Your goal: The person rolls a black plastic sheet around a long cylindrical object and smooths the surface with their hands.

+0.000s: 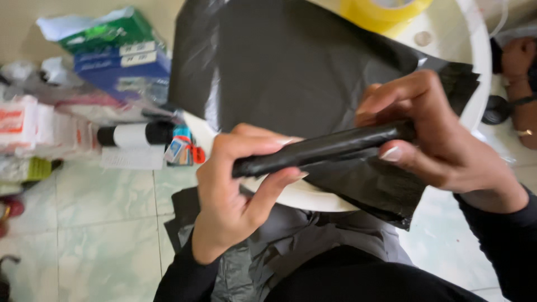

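Dark sleeves [184, 277] of the person come up from the bottom edge, and over the lap lies some crumpled grey plastic [291, 240]. From there the left hand [235, 196] rises with the wrist bent, its fingers curled over the top and the thumb pressed from below, so its grip is closed around the left end of a rolled black plastic bag [324, 148]. On the other side the right hand [436, 134] comes from the right, palm turned toward the left, and its grip pinches the right end of the same roll between the thumb below and the fingers above. This roll is held almost level, a little higher on the right, just above the near edge of a round white table [475, 50]. Behind the roll, a flat black plastic sheet [291, 61] is spread on the table and hangs over its edge; whether it joins the roll I cannot tell. A yellow tape roll [380, 14] stands at the far side of the table. On the pale tiled floor [100, 223] at the left there are a blue and green box [120, 53], white packets with red print [33, 126], and a black and white cylinder [137, 134] lying on its side. What the boxes contain is not visible. Another person's arm [520, 84] shows at the right edge.
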